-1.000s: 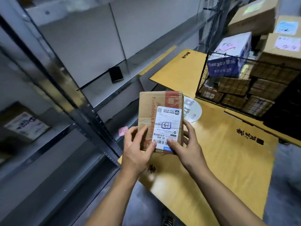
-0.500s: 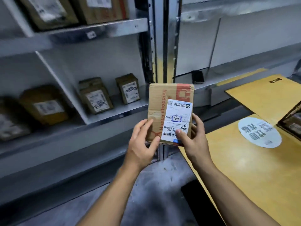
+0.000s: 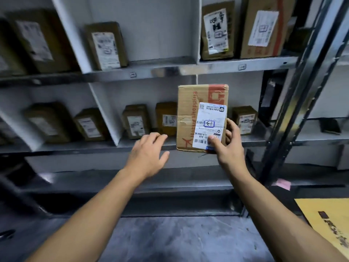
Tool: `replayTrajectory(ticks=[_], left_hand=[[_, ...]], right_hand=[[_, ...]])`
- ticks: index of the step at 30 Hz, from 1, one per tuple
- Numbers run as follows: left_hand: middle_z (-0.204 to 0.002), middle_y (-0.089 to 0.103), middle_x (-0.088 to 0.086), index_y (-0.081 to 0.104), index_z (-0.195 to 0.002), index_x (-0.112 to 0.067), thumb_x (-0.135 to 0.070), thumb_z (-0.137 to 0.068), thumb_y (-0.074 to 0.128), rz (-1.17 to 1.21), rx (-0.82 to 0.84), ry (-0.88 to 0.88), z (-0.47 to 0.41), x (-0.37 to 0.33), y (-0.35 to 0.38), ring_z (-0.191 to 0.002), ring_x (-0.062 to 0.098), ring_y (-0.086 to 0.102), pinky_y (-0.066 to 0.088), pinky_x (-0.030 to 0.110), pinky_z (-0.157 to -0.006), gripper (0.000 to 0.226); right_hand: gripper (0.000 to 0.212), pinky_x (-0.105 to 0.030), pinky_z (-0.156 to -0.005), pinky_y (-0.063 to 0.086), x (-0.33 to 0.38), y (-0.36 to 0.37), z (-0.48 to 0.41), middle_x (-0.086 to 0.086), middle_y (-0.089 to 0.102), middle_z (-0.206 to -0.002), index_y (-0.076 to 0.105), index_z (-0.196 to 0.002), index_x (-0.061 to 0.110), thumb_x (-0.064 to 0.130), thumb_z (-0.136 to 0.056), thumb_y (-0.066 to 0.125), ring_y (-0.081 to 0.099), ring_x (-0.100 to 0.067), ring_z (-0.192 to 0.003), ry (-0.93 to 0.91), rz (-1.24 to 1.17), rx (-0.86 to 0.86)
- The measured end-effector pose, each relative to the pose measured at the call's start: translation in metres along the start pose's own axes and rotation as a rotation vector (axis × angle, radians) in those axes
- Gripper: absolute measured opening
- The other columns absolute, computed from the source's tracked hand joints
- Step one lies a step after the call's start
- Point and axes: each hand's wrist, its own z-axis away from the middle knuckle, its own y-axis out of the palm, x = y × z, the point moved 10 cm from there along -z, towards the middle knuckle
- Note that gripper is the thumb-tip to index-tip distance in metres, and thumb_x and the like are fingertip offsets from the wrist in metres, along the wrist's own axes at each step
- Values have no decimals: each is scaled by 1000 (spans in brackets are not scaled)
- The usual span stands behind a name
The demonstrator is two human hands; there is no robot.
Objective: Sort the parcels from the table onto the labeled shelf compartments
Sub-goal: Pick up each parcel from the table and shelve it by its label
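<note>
Position of held parcel (image 3: 188,114): just off frame centre toward 1 o'clock, upright, in front of the lower shelf ledge (image 3: 94,146). Whether its bottom edge touches the ledge cannot be told. The front face carries red print and a white shipping label (image 3: 211,125) toward the face's 4 o'clock area.

Right hand (image 3: 229,148): grips the parcel at its 5 o'clock corner. The thumb (image 3: 213,141) presses on the lower edge of the label, and the fingers (image 3: 231,127) wrap behind the right side.

Left hand (image 3: 147,154): at 8 o'clock of the parcel, just beside it and not touching. The palm faces down, the fingers are loosely extended, and it holds nothing.

Shelf layout: a white divider (image 3: 105,110) separates compartments on the lower level.
- Lower level: two small boxes (image 3: 136,121) stand at 9 o'clock of the parcel, and a single box (image 3: 244,119) stands at 3 o'clock.
- Upper shelf ledge (image 3: 170,69): a labelled box (image 3: 105,45) stands at 11 o'clock, and a pair of larger boxes (image 3: 216,31) at 1 o'clock.
- Ledge tags (image 3: 133,74): too blurred to read.

A corner of the yellow table (image 3: 328,224) lies at 4 o'clock of the frame. A pink note (image 3: 283,183) sits above it.
</note>
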Motion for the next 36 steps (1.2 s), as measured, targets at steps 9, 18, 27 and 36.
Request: replayTrajectory(ticks=[9, 18, 27, 36], left_hand=[[-143, 42, -2, 37, -146, -22, -47, -96, 45, -197, -99, -95, 11, 94, -92, -128, 22, 40, 35, 39, -106, 56], [-141, 43, -1, 41, -144, -22, -42, -96, 47, -186, -220, -65, -53, 116, -141, -128, 22, 40, 35, 39, -105, 53], [-143, 43, 0, 39, -145, -23, -43, -97, 45, -228, -257, -4, -163, 131, -153, -130, 22, 39, 32, 38, -108, 52], [-141, 45, -4, 42, -143, -25, -44, -97, 45, -156, -337, 28, -223, 144, -134, -128, 18, 40, 35, 38, -107, 50]], right_hand=[[68, -51, -98, 53, 99, 110, -39, 12, 68, -123, 39, -137, 49, 43, -79, 74, 67, -11, -112, -178, -95, 78], [61, -47, -100, 54, 182, 141, -122, 12, 65, -126, 37, -128, 57, 47, -80, 72, 64, -8, -115, -344, -77, 44], [62, -35, -101, 48, 191, 156, -226, 7, 64, -124, 37, -141, 37, 32, -89, 71, 63, -13, -109, -361, 45, -25], [64, -28, -95, 48, 162, 185, -277, 4, 56, -138, 32, -148, 27, 27, -95, 68, 55, -8, -115, -342, 115, 14]])
